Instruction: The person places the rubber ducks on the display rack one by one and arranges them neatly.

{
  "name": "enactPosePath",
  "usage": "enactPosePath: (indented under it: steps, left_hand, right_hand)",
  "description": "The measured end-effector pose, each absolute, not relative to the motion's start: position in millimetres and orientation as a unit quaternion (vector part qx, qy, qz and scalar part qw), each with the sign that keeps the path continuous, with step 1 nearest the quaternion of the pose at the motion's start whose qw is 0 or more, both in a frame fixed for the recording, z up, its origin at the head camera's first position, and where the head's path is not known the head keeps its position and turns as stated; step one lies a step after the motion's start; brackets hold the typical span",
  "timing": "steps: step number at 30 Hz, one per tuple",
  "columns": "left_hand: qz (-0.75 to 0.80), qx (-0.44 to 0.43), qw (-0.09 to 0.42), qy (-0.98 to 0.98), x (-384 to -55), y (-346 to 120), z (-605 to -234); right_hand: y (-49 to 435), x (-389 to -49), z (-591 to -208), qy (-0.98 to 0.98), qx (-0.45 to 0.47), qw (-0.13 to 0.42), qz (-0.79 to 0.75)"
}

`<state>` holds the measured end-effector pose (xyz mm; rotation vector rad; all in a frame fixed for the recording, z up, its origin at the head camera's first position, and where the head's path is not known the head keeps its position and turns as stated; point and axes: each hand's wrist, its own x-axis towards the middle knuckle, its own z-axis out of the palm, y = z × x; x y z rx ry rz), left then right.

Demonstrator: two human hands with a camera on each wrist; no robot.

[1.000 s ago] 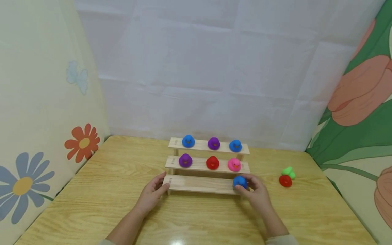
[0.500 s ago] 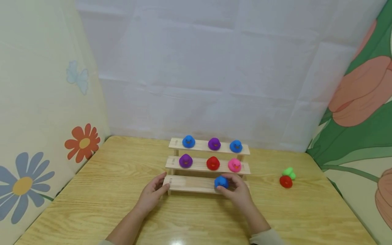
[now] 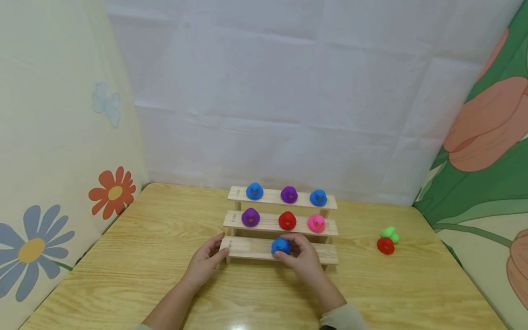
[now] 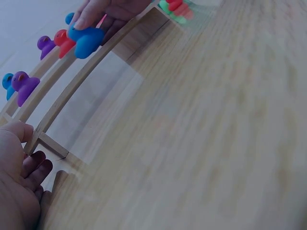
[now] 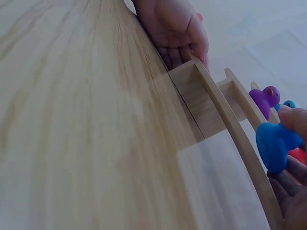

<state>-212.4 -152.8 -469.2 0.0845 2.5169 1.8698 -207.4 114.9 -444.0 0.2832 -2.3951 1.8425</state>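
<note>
In the head view my right hand (image 3: 303, 258) pinches a blue rubber duck (image 3: 280, 246) between thumb and fingers, over the middle of the lowest board of a three-step wooden rack (image 3: 251, 247). The right wrist view shows this blue duck (image 5: 272, 146) tilted, its base close to the board's front edge. My left hand (image 3: 205, 260) grips the left end of that board, its thumb (image 4: 21, 130) on the board's end and the other fingers curled below. The middle step carries a purple duck (image 3: 250, 217), a red duck (image 3: 287, 221) and a pink duck (image 3: 316, 223).
Along the top step sit a blue duck (image 3: 254, 191), a purple duck (image 3: 289, 195) and another blue duck (image 3: 318, 198). Right of the rack, a red duck (image 3: 385, 246) and a green duck (image 3: 390, 234) lie on the wooden table (image 3: 416, 275). A white cloth (image 3: 264, 114) hangs behind.
My right hand has moved left along the lowest board with the blue duck, from the right end to about the middle. The left hand has stayed at the board's left end.
</note>
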Motion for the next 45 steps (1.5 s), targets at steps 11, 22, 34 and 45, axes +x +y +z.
enactPosePath:
  steps: [11,22,34,45]
  left_hand:
    - [0.595,0.023,0.009,0.804,-211,-154,-468]
    - [0.592,0.018,0.007,0.805,-211,-153,-467]
    - [0.596,0.017,0.006,0.802,-212,-152,-467]
    - [0.595,0.020,0.006,0.803,-212,-152,-468]
  right_hand:
    - [97,-214,-443,-0.798,0.119,0.028,0.591]
    - [78,-221,-440,-0.809,0.146,0.009,0.569]
    - [60,-221,-438,-0.823,0.152,-0.006,0.548]
    - [51,-222,-436,-0.832,0.160,-0.019,0.531]
